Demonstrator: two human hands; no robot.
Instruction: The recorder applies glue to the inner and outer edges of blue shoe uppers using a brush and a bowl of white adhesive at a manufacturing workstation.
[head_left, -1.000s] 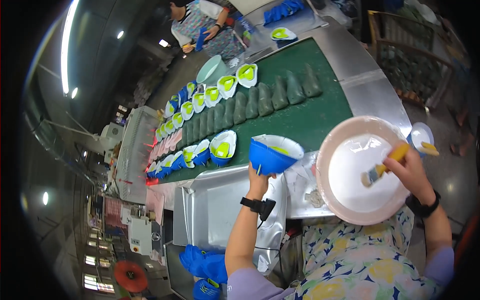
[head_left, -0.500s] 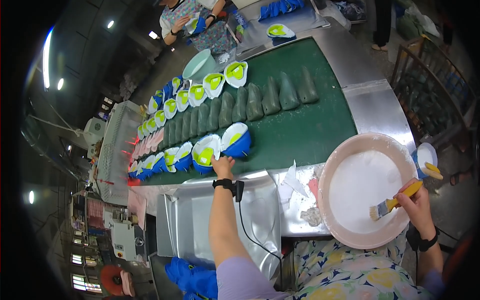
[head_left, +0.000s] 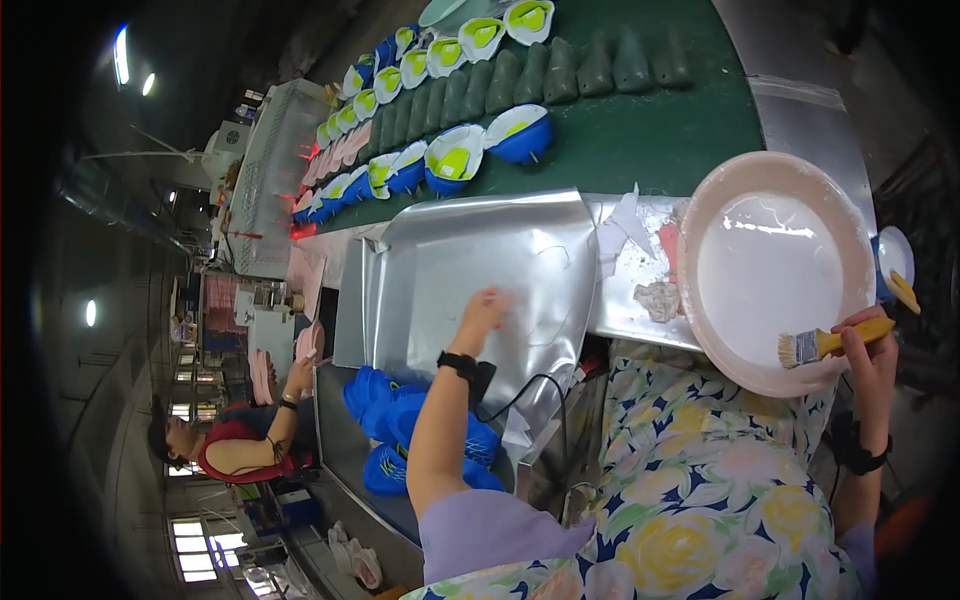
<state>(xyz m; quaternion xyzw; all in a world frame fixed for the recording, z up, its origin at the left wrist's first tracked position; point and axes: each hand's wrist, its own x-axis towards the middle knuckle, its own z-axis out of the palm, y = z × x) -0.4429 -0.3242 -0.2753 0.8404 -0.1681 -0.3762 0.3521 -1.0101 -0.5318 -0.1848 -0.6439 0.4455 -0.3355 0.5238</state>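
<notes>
A yellow-handled paintbrush (head_left: pixel 832 342) is held in my right hand (head_left: pixel 868 350), its pale bristles pointing left over the near right of a pinkish basin (head_left: pixel 697 245) of white liquid. My left hand (head_left: pixel 485 312), smeared by motion, is above a metal sheet (head_left: pixel 440 245) with nothing visible in it. How its fingers are set cannot be made out. To the left of my left forearm and partly behind it lie several blue shoe uppers (head_left: pixel 380 405). Beyond the sheet stands a row of blue and white uppers with yellow-green insides, the nearest one (head_left: pixel 520 135) at its right end.
A green belt (head_left: pixel 640 135) carries dark shoe lasts (head_left: pixel 560 75) and more uppers. A crumpled rag (head_left: pixel 658 300) and scraps lie left of the basin; a small white-and-blue tub (head_left: pixel 893 262) with a yellow-handled tool stands right. Far left, another person (head_left: pixel 250 445) handles pink soles (head_left: pixel 310 342).
My left hand has left the upper on the belt and drawn back over the metal sheet. The view has swung down and left, showing another person there. The brush is still in my right hand.
</notes>
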